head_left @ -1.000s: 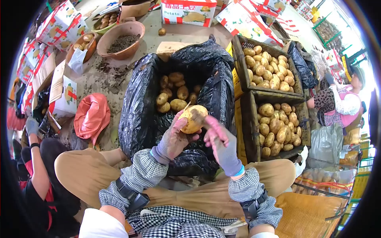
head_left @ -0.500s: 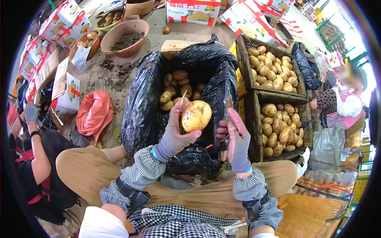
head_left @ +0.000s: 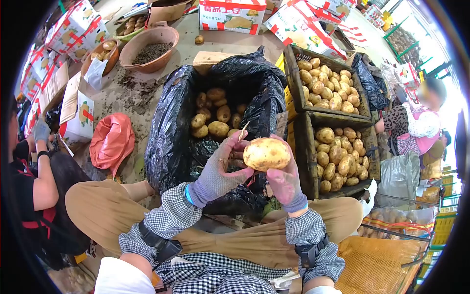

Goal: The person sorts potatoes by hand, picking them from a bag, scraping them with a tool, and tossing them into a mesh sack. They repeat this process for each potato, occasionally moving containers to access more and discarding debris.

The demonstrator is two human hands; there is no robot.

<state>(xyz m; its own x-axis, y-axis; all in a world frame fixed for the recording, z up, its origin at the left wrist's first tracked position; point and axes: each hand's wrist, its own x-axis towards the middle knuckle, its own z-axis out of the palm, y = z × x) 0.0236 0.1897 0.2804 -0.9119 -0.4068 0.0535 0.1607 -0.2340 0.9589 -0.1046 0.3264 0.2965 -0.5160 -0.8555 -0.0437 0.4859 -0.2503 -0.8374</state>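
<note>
A large yellow potato (head_left: 267, 154) with brown specks lies sideways in the grip of my right hand (head_left: 287, 182), whose gloved fingers are behind it. My left hand (head_left: 220, 169), in a stained grey-purple glove, is just left of the potato; a thin straw-like stick (head_left: 244, 131) rises between its thumb and fingers. Whether its fingertips touch the potato is unclear. Beyond my hands stands a crate lined with black plastic (head_left: 169, 127), with several potatoes (head_left: 218, 129) on its bottom.
Two dark crates (head_left: 306, 157) of potatoes stand at the right. A red sack (head_left: 111, 142), a clay bowl of soil (head_left: 149, 49) and printed potato boxes (head_left: 232, 17) lie around. One co-worker (head_left: 46, 181) sits at the left, another (head_left: 416, 120) at the right.
The potato has passed from my left hand to my right and now lies sideways. My right hand has moved left and closed on it. The view has shifted slightly.
</note>
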